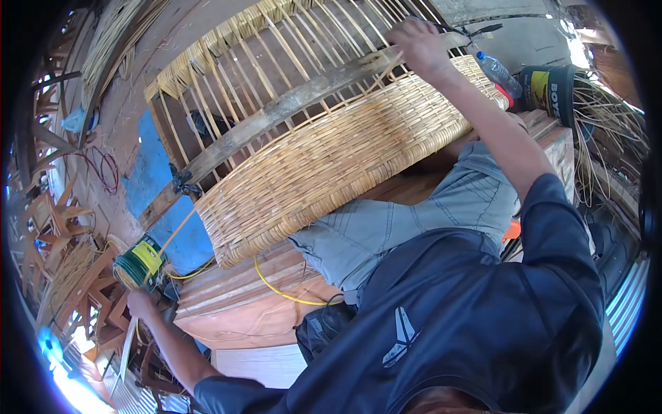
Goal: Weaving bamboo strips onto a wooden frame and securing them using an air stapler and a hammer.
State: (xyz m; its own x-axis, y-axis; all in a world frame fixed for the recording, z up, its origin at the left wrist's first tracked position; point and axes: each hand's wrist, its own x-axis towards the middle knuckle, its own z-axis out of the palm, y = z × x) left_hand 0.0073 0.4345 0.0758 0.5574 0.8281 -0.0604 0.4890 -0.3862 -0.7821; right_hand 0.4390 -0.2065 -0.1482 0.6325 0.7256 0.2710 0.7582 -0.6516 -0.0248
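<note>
A partly woven rattan panel point(338, 152) lies slanted across my lap, its lower part tightly woven and its bare upright canes point(255, 62) running up to a wrapped far rail. A wooden bar point(276, 110) crosses the canes, tied with dark strips at both ends. My right hand point(420, 52) is at the bar's right part, fingers curled down among the canes; what they grip is hidden. Out to the lower left, my left hand point(141, 305) is closed on a rattan strip point(181, 231) that runs to the panel's left edge.
A green-and-yellow bucket point(146, 259) stands beside my left hand. At the right are a plastic bottle point(493, 69), a dark bucket point(545, 90) and bundled canes point(607, 124). Wooden frames point(58, 214) crowd the left; a yellow cord point(283, 293) hangs over the wooden platform point(234, 310).
</note>
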